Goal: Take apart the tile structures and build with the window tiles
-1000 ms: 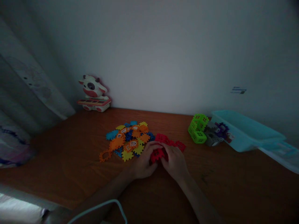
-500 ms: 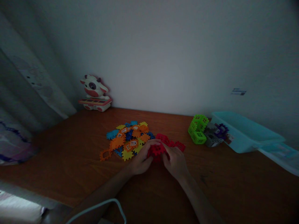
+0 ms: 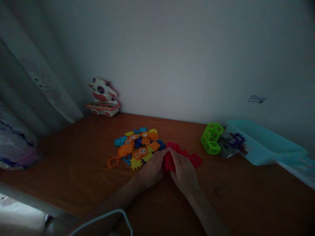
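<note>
Between my two hands, low over the wooden table, is a red block (image 3: 169,163) built of notched plastic panels with window cut-outs. My left hand (image 3: 153,168) grips its left side, fingers closed; its thumb is mostly hidden. On the top and right side press the closed fingers of my right hand (image 3: 183,170). More red panels (image 3: 195,160) lie on the table just beyond and right of my right hand. A loose pile of orange, yellow and blue notched panels (image 3: 137,150) spreads to the left, close to my left hand.
A green block assembly (image 3: 211,139) stands at the right, beside grey pieces (image 3: 226,149) and a purple piece (image 3: 237,141). Behind them sits a turquoise bin (image 3: 265,141). A cow toy keyboard (image 3: 103,98) stands at the back left near the curtain (image 3: 44,82).
My hands have turned the red block and closed nearer together over it. My left thumb, visible before, is now mostly out of sight. The camera view has shifted slightly.
</note>
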A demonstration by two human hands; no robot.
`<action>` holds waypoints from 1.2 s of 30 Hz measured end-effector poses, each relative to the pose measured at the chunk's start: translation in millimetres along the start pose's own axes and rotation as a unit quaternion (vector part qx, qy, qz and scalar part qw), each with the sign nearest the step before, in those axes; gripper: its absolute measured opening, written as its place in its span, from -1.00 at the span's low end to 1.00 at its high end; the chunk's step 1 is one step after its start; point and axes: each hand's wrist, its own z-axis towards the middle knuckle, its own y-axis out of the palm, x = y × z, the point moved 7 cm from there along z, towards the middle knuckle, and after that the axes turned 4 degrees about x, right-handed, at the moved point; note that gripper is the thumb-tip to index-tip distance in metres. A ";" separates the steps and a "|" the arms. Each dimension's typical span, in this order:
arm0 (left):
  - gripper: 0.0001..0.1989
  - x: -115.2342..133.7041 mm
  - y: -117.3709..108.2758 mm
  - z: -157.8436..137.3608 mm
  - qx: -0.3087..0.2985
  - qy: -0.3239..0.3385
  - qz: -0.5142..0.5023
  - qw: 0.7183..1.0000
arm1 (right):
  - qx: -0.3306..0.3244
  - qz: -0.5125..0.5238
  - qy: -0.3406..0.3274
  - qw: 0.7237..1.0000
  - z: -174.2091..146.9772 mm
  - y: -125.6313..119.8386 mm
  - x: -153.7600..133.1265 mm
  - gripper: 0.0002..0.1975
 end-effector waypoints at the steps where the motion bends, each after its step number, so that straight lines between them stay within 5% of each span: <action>1: -0.27 -0.4 1.0 -0.1 -0.003 0.002 0.016 1.000 | -0.002 -0.003 -0.004 1.000 -0.4 1.0 -0.9 -0.25; 12: -0.29 -7.3 -0.3 3.8 -0.023 -0.009 -0.018 1.000 | -0.038 -0.021 0.048 0.998 -0.4 5.4 14.5 -0.51; 16: -0.38 -16.9 -10.9 8.1 0.041 -0.067 -0.072 0.994 | -0.020 0.022 0.085 0.996 5.8 -2.2 16.4 -0.65; 19: -0.53 -32.5 -16.3 10.2 0.093 -0.169 -0.131 0.973 | 0.001 0.087 0.136 0.987 7.5 -6.0 23.0 -0.59; 23: -0.79 -46.2 -9.0 11.3 0.071 -0.275 -0.246 0.927 | 0.028 0.159 0.213 0.964 4.8 -8.6 36.8 -0.59; 29: -0.56 -52.8 -0.3 7.3 0.078 -0.341 -0.423 0.836 | 0.034 0.289 0.290 0.911 2.4 -8.6 50.8 -0.57; 32: -0.56 -52.5 -0.2 6.3 0.083 -0.340 -0.434 0.830 | -0.005 0.343 0.308 0.887 2.2 -4.0 51.5 -0.58; 36: -0.61 -43.8 -5.0 8.8 0.070 -0.310 -0.411 0.855 | -0.007 0.345 0.296 0.891 4.0 -7.6 48.7 -0.61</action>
